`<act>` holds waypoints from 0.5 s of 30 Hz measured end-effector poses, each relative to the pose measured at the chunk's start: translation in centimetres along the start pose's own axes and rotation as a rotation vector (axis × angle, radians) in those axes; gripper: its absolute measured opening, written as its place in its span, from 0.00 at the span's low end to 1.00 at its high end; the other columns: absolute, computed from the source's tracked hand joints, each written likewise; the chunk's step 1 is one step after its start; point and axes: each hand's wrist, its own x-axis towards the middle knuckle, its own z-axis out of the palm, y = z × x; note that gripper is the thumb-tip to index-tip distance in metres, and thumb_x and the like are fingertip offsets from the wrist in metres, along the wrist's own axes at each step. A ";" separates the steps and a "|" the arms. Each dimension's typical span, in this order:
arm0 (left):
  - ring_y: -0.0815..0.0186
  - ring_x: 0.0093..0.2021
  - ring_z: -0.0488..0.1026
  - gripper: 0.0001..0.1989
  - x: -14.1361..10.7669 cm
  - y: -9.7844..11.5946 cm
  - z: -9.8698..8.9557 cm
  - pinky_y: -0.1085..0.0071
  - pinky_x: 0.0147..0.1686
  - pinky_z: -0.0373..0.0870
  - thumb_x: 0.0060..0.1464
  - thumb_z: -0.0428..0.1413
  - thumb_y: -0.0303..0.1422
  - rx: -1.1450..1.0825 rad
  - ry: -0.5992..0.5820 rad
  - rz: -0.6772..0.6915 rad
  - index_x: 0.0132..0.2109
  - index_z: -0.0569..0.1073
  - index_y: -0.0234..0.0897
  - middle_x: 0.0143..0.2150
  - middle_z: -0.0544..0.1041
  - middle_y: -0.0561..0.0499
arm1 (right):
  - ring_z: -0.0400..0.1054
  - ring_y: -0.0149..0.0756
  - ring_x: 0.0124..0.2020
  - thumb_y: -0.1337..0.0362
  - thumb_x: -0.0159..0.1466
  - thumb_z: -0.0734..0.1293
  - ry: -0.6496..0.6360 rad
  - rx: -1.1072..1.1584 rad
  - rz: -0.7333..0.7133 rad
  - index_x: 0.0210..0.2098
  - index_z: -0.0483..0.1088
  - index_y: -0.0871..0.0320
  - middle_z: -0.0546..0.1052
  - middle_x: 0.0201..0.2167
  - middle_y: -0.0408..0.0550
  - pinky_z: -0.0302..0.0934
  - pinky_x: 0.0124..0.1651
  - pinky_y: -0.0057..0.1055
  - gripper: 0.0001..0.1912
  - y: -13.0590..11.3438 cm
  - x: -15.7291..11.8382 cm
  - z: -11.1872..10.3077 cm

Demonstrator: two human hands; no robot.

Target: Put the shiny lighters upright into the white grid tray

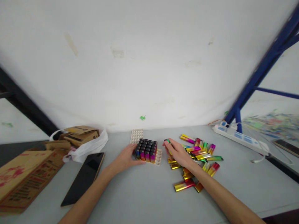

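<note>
Metallic, gradient-coloured lighters (146, 150) with black tops stand upright in close rows on a pale cupped tray (158, 157). Around the left side of this block curves my left hand (128, 158), its thumb along the front and its fingers behind. My right hand (175, 151) is closed on a lighter (167, 141) with some green at its top; the fingers hide most of it. Under and beside that hand lies a loose pile of shiny lighters (198, 152) in yellow, pink, red and green. The tray's right-hand cups hold no lighters.
Behind the block lies another cupped tray (136, 135). To the left are a dark phone-like slab (84, 177), a white plastic bag (93, 145) and cardboard boxes (28, 174). A white power strip (240, 137) with cables runs along the right, near a blue metal frame (252, 81).
</note>
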 end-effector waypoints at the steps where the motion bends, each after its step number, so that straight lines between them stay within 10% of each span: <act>1: 0.48 0.59 0.75 0.35 0.0 -0.1 0.0 0.55 0.64 0.68 0.44 0.71 0.46 0.000 0.002 0.009 0.58 0.76 0.36 0.60 0.78 0.41 | 0.66 0.37 0.35 0.46 0.74 0.55 -0.010 -0.016 -0.046 0.35 0.68 0.55 0.71 0.31 0.44 0.59 0.41 0.32 0.22 -0.1 0.0 -0.1; 15: 0.47 0.60 0.74 0.38 0.0 -0.1 0.1 0.55 0.64 0.68 0.45 0.70 0.50 -0.001 0.002 0.036 0.60 0.75 0.37 0.60 0.78 0.42 | 0.68 0.39 0.32 0.54 0.76 0.58 -0.068 -0.380 -0.157 0.37 0.68 0.55 0.76 0.31 0.47 0.59 0.40 0.34 0.15 0.8 0.3 0.5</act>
